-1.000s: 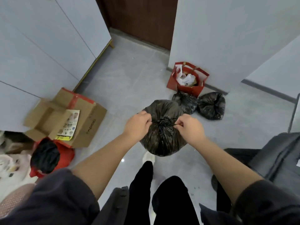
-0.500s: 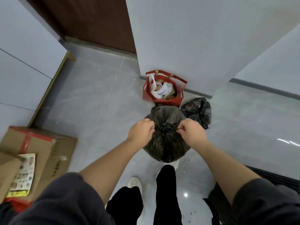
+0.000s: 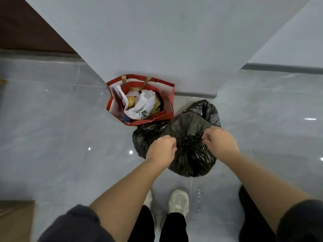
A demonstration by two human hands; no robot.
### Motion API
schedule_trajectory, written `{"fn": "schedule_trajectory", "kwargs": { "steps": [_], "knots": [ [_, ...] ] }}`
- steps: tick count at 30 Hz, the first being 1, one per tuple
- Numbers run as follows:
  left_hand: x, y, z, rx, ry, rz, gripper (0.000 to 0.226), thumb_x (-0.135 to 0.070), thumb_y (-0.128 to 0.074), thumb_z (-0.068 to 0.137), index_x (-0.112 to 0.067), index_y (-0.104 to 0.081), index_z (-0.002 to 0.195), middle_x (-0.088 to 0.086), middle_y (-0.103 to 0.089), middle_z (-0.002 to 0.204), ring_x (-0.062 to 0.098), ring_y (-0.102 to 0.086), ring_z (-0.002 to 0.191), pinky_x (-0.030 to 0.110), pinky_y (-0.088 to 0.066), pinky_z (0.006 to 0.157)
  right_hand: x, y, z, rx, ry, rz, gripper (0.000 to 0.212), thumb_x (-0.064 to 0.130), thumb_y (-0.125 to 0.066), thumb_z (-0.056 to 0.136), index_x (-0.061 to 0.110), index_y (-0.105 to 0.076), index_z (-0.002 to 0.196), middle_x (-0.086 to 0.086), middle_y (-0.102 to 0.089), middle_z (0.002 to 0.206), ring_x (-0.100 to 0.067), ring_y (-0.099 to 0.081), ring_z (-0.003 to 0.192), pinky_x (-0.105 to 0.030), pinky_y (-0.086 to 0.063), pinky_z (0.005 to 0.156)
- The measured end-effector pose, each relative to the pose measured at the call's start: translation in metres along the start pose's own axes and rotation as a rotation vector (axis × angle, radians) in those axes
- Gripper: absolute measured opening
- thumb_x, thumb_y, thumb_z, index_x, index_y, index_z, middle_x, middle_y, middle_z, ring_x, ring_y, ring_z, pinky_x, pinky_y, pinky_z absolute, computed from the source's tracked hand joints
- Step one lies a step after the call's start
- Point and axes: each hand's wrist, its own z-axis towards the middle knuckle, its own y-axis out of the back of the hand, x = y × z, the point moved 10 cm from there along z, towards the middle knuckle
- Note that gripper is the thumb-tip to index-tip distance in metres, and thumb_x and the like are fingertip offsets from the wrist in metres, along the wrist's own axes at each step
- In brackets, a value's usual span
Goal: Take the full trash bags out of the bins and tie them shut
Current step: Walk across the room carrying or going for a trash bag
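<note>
We hold a full black plastic trash bag (image 3: 190, 151) in front of us above the grey tiled floor (image 3: 52, 137), its mouth gathered into a puckered knot at the top. Our left hand (image 3: 161, 151) and right hand (image 3: 221, 143) each pinch a strand of bag plastic on either side of that knot, fingers curled tight. Two more black trash bags lie on the floor behind it, one to the left (image 3: 146, 137) and one to the right (image 3: 206, 110). Beyond them, against the wall, a red paper gift bag (image 3: 167, 90) stands open, holding a white plastic bag (image 3: 143, 105) and yellowish scraps.
</note>
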Motion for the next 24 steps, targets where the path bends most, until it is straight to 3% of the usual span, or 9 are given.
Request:
{"fn": "schedule_trajectory", "kwargs": {
  "steps": [7,11,15,19,24],
  "knots": [
    [0.012,-0.05,0.079,0.006,0.027,-0.015,0.013,-0.017,-0.054,0.093,-0.008,-0.059,0.085,0.008,-0.058,0.093,0.03,-0.058,0.083,0.041,-0.05,0.073,-0.041,-0.021,0.076,-0.046,-0.039,-0.034,0.01,0.016,-0.057,0.089,0.019,-0.066,0.087,0.003,-0.052,0.091,-0.024,-0.056,0.086,-0.03,-0.039,0.066],
    [0.022,-0.064,0.117,-0.086,0.034,-0.026,0.013,-0.017,-0.051,0.093,-0.007,-0.056,0.086,0.008,-0.056,0.095,0.03,-0.057,0.082,0.039,-0.048,0.07,-0.054,-0.029,0.114,-0.183,-0.057,0.021,0.012,0.012,-0.055,0.089,0.017,-0.065,0.085,0.002,-0.053,0.092,-0.02,-0.048,0.083,-0.03,-0.039,0.063],
    [0.042,-0.089,0.136,-0.098,0.06,-0.023,0.01,-0.017,-0.051,0.093,-0.009,-0.054,0.09,0.008,-0.054,0.1,0.031,-0.057,0.086,0.039,-0.046,0.072,-0.061,-0.061,0.139,-0.257,-0.036,0.132,0.012,0.007,-0.057,0.087,0.011,-0.068,0.09,-0.006,-0.059,0.1,-0.029,-0.055,0.094,-0.037,-0.05,0.073],
    [0.057,-0.109,0.148,-0.109,0.102,0.001,0.015,-0.017,-0.05,0.094,-0.006,-0.057,0.101,0.011,-0.055,0.108,0.033,-0.058,0.094,0.042,-0.048,0.079,-0.059,-0.085,0.152,-0.324,-0.01,0.187,0.015,0.006,-0.057,0.085,0.008,-0.069,0.094,-0.011,-0.062,0.099,-0.034,-0.053,0.101,-0.039,-0.048,0.083],
    [0.062,-0.109,0.154,-0.128,0.107,-0.064,0.015,-0.017,-0.053,0.092,-0.006,-0.058,0.101,0.01,-0.055,0.106,0.032,-0.06,0.094,0.043,-0.051,0.081,-0.056,-0.086,0.153,-0.332,0.026,0.214,0.021,0.008,-0.056,0.087,0.007,-0.067,0.104,-0.013,-0.06,0.106,-0.032,-0.048,0.107,-0.038,-0.043,0.085]
  ]
}}
